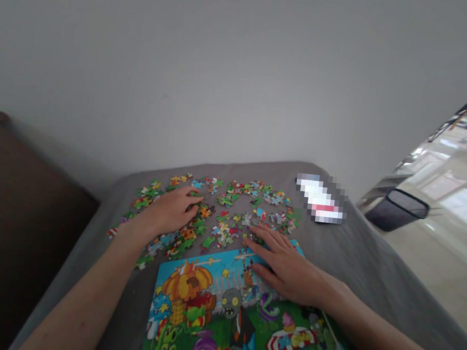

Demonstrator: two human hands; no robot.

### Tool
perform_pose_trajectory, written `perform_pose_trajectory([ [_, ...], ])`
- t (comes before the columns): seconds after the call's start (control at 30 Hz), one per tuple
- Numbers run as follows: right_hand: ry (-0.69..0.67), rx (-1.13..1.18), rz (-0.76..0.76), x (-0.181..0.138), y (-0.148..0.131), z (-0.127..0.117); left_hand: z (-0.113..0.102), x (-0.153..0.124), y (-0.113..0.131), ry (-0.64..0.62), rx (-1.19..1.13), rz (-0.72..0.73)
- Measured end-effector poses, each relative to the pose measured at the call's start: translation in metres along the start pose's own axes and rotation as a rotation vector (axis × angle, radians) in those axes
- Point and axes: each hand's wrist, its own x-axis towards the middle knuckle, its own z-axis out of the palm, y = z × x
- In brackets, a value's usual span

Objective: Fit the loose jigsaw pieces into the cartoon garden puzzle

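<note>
Loose jigsaw puzzle pieces (224, 233) lie in colourful clusters on a grey cloth surface. My left hand (176, 207) rests over the left clusters, fingers bent and apart, with no piece visibly gripped. In front lies a puzzle picture board (218, 318) printed with cartoon plants and a grey zombie. Over the board's far right part, my right hand (280, 263) is spread with its fingers stretched out. Its fingertips reach past the board's upper edge to a few pieces, and what lies under the palm is hidden.
A phone (320, 200) with a lit, blurred screen lies at the right back of the grey cloth (373, 279). A pale wall (235, 75) rises behind. Dark brown furniture (16, 219) stands at left, and a grey bin (399, 210) stands on the shiny floor at right.
</note>
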Motion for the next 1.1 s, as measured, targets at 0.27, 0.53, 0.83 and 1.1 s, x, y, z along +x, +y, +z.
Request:
perform_pose_trajectory([
  [0.27,0.024,-0.026,0.007,0.004,0.000,0.003,-0.010,0.004,0.041,0.008,-0.097,0.097],
  [0.53,0.018,-0.031,-0.006,0.005,0.002,0.004,0.009,0.072,0.078,-0.138,-0.071,0.169],
  [0.83,0.059,-0.032,-0.028,0.005,0.005,0.008,0.009,0.077,0.050,-0.280,0.082,-0.107],
  [1.1,0.065,-0.023,-0.036,0.005,0.005,0.008,0.013,0.095,0.054,-0.249,0.081,-0.182],
])
